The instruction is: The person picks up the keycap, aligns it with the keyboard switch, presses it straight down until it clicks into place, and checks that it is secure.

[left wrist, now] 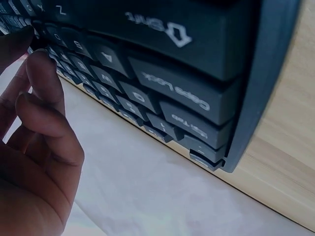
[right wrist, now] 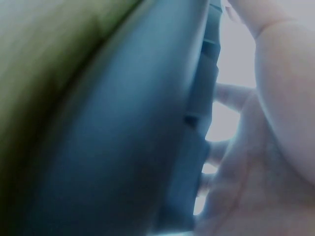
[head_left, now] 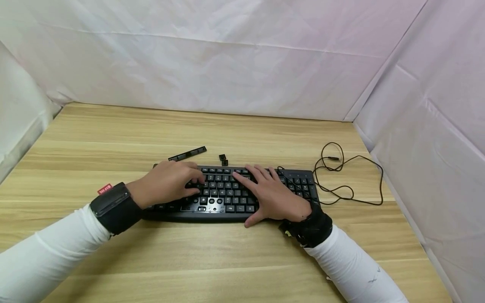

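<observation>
White cloth (head_left: 212, 71) hangs behind and on both sides of the wood-grain desk (head_left: 182, 261). Toward its far edge, left of centre, a long black key bar (head_left: 187, 154) lies loose beyond your left hand (head_left: 168, 181). That hand bends its fingers over the keyboard (head_left: 223, 193), thumb and fingertip close together at the letter keys; you cannot tell whether they pinch one. The keyboard lies mid-desk, lengthwise with the far edge, a few bare key sockets (head_left: 212, 201) showing near its front. It looks like stiff, fairly light plastic, so hold it down by its frame; its caps are probably small and slick, best taken by opposite sides and lifted straight, since their clips may snap. Two loose keycaps (head_left: 222, 157) sit just past its back edge. Your right hand (head_left: 270, 193) rests spread over its right part, gripping nothing. Near the desk's right edge, the thin cable (head_left: 333, 158) loops, soft and easily snagged.
</observation>
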The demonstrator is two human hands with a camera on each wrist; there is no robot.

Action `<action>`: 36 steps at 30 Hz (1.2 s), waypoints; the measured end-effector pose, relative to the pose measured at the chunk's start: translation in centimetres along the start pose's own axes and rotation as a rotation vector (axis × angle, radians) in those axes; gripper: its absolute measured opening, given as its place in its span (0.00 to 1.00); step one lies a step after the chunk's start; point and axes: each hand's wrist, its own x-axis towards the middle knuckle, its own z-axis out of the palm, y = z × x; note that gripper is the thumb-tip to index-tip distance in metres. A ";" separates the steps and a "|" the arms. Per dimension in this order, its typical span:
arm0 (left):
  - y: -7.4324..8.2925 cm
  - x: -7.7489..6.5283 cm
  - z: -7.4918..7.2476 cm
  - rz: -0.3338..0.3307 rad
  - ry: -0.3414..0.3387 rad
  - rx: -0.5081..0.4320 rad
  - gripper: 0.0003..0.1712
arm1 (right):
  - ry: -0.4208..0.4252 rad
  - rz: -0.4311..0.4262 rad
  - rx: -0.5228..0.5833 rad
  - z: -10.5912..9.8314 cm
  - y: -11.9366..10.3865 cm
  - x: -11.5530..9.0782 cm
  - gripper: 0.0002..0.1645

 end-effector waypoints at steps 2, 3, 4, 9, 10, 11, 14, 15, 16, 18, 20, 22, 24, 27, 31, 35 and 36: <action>0.0 -0.1 -0.1 0.001 0.001 0.002 0.12 | -0.001 0.002 -0.001 0.0 0.0 0.0 0.73; 0.0 -0.1 -0.1 0.002 0.002 0.004 0.12 | -0.002 0.003 -0.002 0.0 0.0 0.0 0.73; -0.1 -0.2 -0.1 0.002 0.003 0.006 0.12 | -0.002 0.004 -0.004 0.0 0.0 0.0 0.73; 0.1 -0.4 -0.1 0.006 0.003 0.018 0.13 | 0.002 -0.003 -0.009 0.0 0.1 0.1 0.73; 0.1 -0.5 -0.1 0.005 0.002 0.017 0.13 | 0.001 -0.005 -0.010 0.0 0.1 0.1 0.73; 0.2 -0.6 -0.1 0.004 0.003 0.018 0.13 | 0.000 -0.004 -0.008 0.0 0.1 0.1 0.73; 0.5 -0.8 -0.1 0.000 -0.002 0.014 0.14 | -0.005 -0.001 -0.005 0.0 0.0 0.0 0.73; 0.6 -0.8 -0.1 -0.001 -0.006 0.013 0.15 | -0.007 0.001 -0.001 0.0 0.0 0.0 0.73; 0.7 -0.9 -0.1 -0.002 -0.009 0.013 0.15 | -0.008 0.001 0.001 0.0 0.0 0.0 0.73; 0.9 -1.1 -0.1 -0.002 -0.021 0.015 0.16 | -0.008 0.000 0.004 0.0 0.0 -0.1 0.73; 1.2 -1.3 -0.1 -0.003 -0.029 0.015 0.16 | -0.008 -0.003 0.006 0.0 0.0 -0.1 0.73; 1.3 -1.5 -0.1 0.000 -0.030 0.017 0.16 | -0.004 -0.006 0.001 0.0 0.0 0.0 0.73; 1.5 -1.6 0.0 0.009 -0.025 0.014 0.16 | 0.002 -0.006 -0.002 0.0 0.0 0.0 0.73; 1.6 -1.7 0.1 0.029 -0.012 0.013 0.16 | 0.008 -0.005 -0.002 0.0 0.0 0.0 0.74; 1.6 -1.8 0.2 0.047 -0.001 0.030 0.14 | 0.003 0.000 0.009 0.0 0.0 -0.1 0.74; 1.7 -2.0 0.3 0.061 -0.003 0.053 0.11 | -0.001 0.004 0.017 0.0 0.0 0.0 0.74; 1.7 -2.0 0.4 0.063 -0.005 0.057 0.11 | 0.000 0.003 0.015 0.0 0.0 0.0 0.74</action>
